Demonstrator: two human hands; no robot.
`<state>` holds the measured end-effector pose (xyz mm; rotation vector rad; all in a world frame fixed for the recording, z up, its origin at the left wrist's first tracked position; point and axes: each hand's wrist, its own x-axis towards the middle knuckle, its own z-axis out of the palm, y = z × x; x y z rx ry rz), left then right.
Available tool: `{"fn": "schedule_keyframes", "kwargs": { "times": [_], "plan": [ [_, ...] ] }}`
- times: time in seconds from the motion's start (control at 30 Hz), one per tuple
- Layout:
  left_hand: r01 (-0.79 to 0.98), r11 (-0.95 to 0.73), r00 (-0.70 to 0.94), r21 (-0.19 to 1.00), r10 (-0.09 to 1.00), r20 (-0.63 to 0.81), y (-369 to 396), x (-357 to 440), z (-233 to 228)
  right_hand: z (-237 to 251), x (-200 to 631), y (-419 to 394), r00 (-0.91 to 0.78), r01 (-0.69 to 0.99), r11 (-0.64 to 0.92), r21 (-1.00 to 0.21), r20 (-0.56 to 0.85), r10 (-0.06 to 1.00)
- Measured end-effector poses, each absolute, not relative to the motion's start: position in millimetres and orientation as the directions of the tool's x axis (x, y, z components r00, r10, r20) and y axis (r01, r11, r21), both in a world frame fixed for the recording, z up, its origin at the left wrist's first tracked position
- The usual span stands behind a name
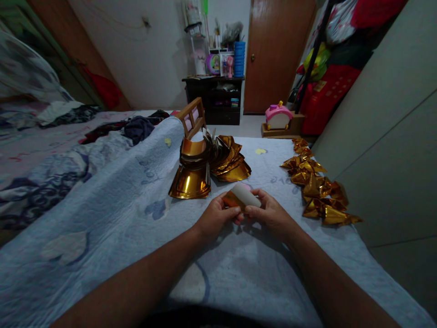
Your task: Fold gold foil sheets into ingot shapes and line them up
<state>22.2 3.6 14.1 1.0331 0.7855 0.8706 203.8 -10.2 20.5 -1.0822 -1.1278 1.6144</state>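
Between my two hands is a sheet of gold foil paper (pixel 243 195), curled over so that its white back shows beside a gold part. My left hand (pixel 220 214) pinches the gold side, thumb on top. The white end is gripped by my right hand (pixel 264 210), its thumb close to the left one. Just beyond my hands lie fanned stacks of curved gold foil sheets (pixel 191 180), with more sheets (pixel 234 166) bent over beside them. Over on the right, several folded gold foil pieces (pixel 316 184) form a long pile.
A pale blue quilt (pixel 150 255) with heart patterns covers the surface under my hands. A small wooden frame (pixel 191 116) stands behind the stacks. Rumpled clothes (pixel 139 127) lie at the left. A grey panel (pixel 392 159) borders the right side. Beyond are a dark cabinet (pixel 213 116) and a pink toy (pixel 278 116).
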Motion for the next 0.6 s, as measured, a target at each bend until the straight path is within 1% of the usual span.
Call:
{"fn": "schedule_keyframes", "kwargs": {
  "times": [0.1, 0.2, 0.3, 0.37, 0.47, 0.53, 0.6],
  "plan": [
    [-0.205, 0.243, 0.439, 0.948, 0.889, -0.133, 2.8, 23.2, 13.6, 20.5, 201.9, -10.1, -0.287, -0.147, -0.210, -0.967, -0.161, 0.944],
    [-0.188, 0.146, 0.416, 0.971, 0.908, -0.056, 2.0, 23.1, 12.1, 20.5, 203.5, -8.4, -0.239, -0.166, -0.210, -0.964, -0.167, 0.957],
    [-0.135, -0.030, 0.367, 0.990, 0.927, 0.078, 3.3, 18.9, 10.2, 20.7, 209.3, -6.0, -0.158, -0.155, -0.215, -0.964, -0.191, 0.969],
    [0.004, -0.193, 0.367, 0.981, 0.913, 0.178, 5.4, 13.3, 9.5, 20.9, 214.2, -4.6, -0.146, -0.124, -0.223, -0.967, -0.205, 0.968],
    [0.221, -0.437, 0.402, 0.872, 0.855, 0.327, 9.1, 3.1, 9.6, 20.6, 220.4, -3.5, -0.225, -0.069, -0.240, -0.968, -0.220, 0.949],
    [0.301, -0.548, 0.425, 0.780, 0.810, 0.405, 11.3, -2.5, 9.7, 19.3, 223.1, -3.2, -0.259, -0.034, -0.245, -0.969, -0.228, 0.939],
    [0.348, -0.640, 0.438, 0.685, 0.757, 0.485, 13.2, -5.8, 9.0, 17.4, 225.1, -2.9, -0.253, -0.007, -0.252, -0.968, -0.242, 0.937]
  ]
}}
